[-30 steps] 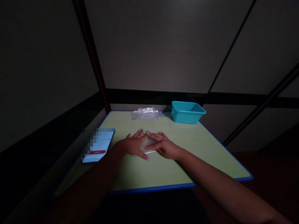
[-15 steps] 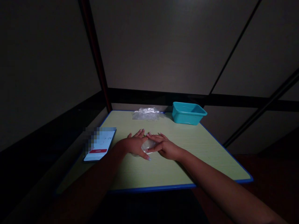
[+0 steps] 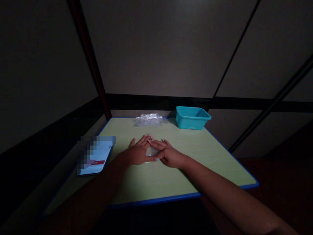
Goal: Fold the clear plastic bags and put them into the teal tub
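Note:
A clear plastic piece lies on the pale green table, partly covered by both hands. My left hand rests palm down over its left side, fingers spread and thumb pointing right. From the right, my right hand lies on the other side with its fingers stretched to the left. The fingertips of both hands meet at the far side of the plastic, and my left thumb touches my right hand near its thumb. What lies beneath the palms is hidden.
Crumpled clear plastic bags lie at the table's far edge. A turquoise basket stands at the back right corner. At the left edge is a phone with a lit screen. Dark wall panels rise behind the table.
The view has shifted slightly. My left thumb has moved up toward my right hand and now touches it, and the two hands sit closer together over the plastic.

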`<action>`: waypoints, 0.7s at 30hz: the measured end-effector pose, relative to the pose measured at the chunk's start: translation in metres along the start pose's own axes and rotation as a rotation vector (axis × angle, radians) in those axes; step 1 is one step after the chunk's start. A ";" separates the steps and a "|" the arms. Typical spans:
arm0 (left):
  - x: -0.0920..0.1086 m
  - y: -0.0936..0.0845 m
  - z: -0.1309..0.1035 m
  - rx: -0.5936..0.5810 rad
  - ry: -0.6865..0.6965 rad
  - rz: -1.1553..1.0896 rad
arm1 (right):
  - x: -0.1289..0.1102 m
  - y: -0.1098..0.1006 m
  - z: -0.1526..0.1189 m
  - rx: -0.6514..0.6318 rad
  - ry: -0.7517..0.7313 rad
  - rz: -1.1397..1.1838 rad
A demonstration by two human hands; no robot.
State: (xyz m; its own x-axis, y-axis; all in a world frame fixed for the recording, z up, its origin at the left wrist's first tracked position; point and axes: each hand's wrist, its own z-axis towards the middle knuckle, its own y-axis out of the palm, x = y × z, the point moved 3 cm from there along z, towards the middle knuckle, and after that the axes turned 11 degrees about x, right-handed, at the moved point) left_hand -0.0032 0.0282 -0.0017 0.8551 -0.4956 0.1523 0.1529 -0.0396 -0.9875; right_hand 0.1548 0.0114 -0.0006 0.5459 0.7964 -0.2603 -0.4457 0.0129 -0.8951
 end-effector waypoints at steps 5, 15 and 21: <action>0.000 0.002 0.002 -0.113 0.057 0.022 | -0.006 -0.005 0.001 -0.080 0.034 0.018; -0.005 -0.001 0.002 -0.148 0.022 0.062 | -0.009 -0.018 -0.004 -0.089 0.066 0.111; -0.005 -0.002 0.001 -0.142 0.022 0.045 | -0.002 -0.024 -0.004 0.011 0.144 0.133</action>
State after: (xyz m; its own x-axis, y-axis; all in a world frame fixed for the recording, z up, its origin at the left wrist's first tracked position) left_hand -0.0074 0.0314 -0.0004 0.8484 -0.5182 0.1082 0.0415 -0.1386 -0.9895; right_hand 0.1671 0.0074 0.0197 0.5774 0.6965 -0.4260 -0.5282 -0.0792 -0.8454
